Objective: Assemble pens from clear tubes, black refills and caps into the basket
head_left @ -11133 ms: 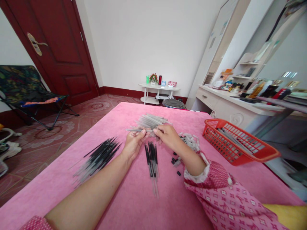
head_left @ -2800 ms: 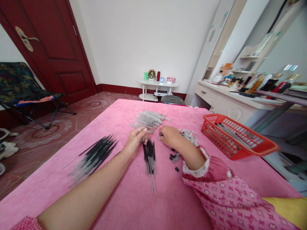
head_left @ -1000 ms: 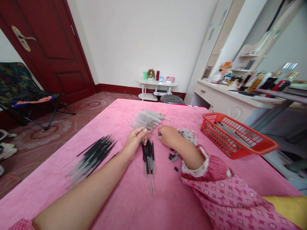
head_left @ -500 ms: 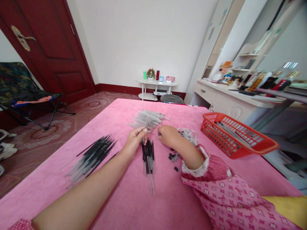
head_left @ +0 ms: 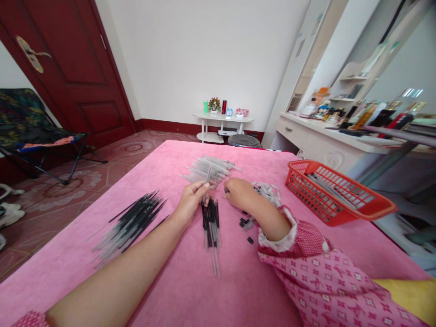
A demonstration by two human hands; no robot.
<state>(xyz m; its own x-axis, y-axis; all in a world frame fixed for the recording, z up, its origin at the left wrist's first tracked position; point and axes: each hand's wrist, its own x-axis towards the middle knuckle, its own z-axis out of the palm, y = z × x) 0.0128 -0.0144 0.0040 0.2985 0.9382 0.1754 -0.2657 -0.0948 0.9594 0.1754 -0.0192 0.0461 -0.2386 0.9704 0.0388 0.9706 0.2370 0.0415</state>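
At the middle of the pink table (head_left: 177, 290), the left hand (head_left: 190, 202) pinches a clear pen barrel (head_left: 208, 174) upright above a bundle of black refills (head_left: 210, 222). The right hand (head_left: 240, 193) rests closed just beside it. A red basket (head_left: 335, 195) sits near the right edge.

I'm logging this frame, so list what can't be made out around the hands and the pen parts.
- Right hand, head view: fingertips curl under, so whether it grips anything is hidden.
- Left hand: pinches one clear pen barrel; its lower end is covered by the fingers.
- Small black caps: too small to tell their shape.
- Red basket: contents blurred behind the mesh.
- Refills by the left hand: motion-blurred, uncountable.
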